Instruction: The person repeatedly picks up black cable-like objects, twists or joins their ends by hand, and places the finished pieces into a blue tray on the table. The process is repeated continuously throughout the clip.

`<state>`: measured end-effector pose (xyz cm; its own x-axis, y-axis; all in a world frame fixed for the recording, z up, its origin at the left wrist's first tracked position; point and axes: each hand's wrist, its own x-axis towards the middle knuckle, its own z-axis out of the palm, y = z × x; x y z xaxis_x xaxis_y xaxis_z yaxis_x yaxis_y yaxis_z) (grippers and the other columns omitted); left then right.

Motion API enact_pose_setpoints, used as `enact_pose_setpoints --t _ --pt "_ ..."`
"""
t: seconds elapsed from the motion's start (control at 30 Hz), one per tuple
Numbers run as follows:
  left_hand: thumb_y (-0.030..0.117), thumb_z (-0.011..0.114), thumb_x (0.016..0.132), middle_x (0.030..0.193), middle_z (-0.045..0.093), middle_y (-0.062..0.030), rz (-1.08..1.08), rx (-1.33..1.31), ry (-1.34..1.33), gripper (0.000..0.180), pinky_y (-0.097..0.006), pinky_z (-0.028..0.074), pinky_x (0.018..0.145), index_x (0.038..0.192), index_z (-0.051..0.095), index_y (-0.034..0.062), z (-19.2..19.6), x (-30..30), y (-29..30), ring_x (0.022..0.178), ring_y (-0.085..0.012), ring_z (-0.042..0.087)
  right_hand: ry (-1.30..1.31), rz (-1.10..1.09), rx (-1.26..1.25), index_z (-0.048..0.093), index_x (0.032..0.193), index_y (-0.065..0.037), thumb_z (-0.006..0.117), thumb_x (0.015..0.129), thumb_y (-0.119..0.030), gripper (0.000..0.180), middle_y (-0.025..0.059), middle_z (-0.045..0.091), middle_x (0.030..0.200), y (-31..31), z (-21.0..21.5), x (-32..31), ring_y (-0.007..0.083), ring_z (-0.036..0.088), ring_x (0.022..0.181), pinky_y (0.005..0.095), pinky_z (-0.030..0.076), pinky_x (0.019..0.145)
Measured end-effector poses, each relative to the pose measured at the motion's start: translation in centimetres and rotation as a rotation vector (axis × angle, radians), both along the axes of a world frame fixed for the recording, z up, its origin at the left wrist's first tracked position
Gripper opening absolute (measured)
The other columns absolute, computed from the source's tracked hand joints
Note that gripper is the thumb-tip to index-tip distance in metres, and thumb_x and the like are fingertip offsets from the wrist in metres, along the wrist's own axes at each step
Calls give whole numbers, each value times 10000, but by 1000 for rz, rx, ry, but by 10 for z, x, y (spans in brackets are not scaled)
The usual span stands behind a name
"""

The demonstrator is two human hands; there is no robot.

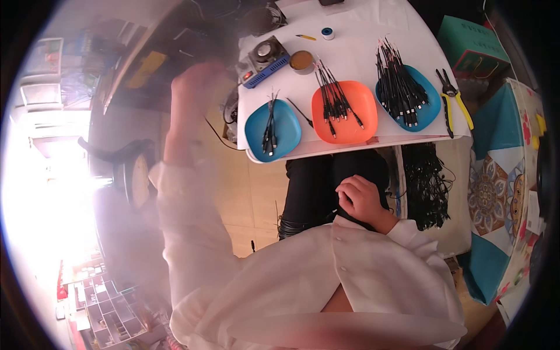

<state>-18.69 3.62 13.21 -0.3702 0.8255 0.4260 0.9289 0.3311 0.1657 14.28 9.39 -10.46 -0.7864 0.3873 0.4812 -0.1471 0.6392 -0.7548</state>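
My left arm is stretched out to the far left, past the table's left edge. Haze and glare blur my left hand (201, 79), so its fingers and anything in them do not show. Curled on my dark-trousered thigh, my right hand (360, 197) is closed with nothing visible in it. In front of me on the white table (361, 23) stand a left blue plate (255, 125), an orange plate (361, 99) and a right blue plate (430, 93). Black cables with plugs and thin wire ends lie on each. One loose cable (299, 111) lies between the left two plates.
At the back left are a blue-based heating device (265, 61) and a round tin of amber material (301, 61). Near them lie a yellow pen (305, 37) and a small spool (328, 33). Yellow-handled wire strippers (454, 105) lie at right. Bundled black cables (427, 186) hang below; a green box (471, 46) stands beyond.
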Motion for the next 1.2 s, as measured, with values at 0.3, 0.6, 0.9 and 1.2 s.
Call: enact_pose_setpoints --t 0.3,0.6,0.9,1.2 --pt "-11 571 909 855 646 -119 -277 421 -738 165 -157 384 583 1066 580 -57 75 184 -80 646 -72 511 148 283 -475 490 1272 -20 541 941 -77 340 112 596 1107 -13 117 13 223 600 976 331 486 849" --pt "114 571 943 1285 540 -250 -869 236 -1483 512 -309 458 942 1366 365 -88 17 296 2 1108 -231 567 250 -99 -587 418 1208 34 427 1015 -193 299 90 603 873 -30 175 111 164 602 747 299 491 705" --pt "95 578 919 1082 660 -145 -318 -179 -1401 300 -319 497 833 1180 582 -52 -82 206 -46 965 -194 627 -71 -625 -581 489 1036 -1 396 1021 -185 206 20 545 760 47 109 265 96 491 674 236 419 625" --pt "98 564 947 999 669 -95 88 31 -1439 252 -243 468 764 1161 598 -30 -120 168 -122 852 -140 607 -1072 -498 -314 533 946 33 502 938 -242 278 156 628 671 158 -198 196 271 642 599 393 487 567"
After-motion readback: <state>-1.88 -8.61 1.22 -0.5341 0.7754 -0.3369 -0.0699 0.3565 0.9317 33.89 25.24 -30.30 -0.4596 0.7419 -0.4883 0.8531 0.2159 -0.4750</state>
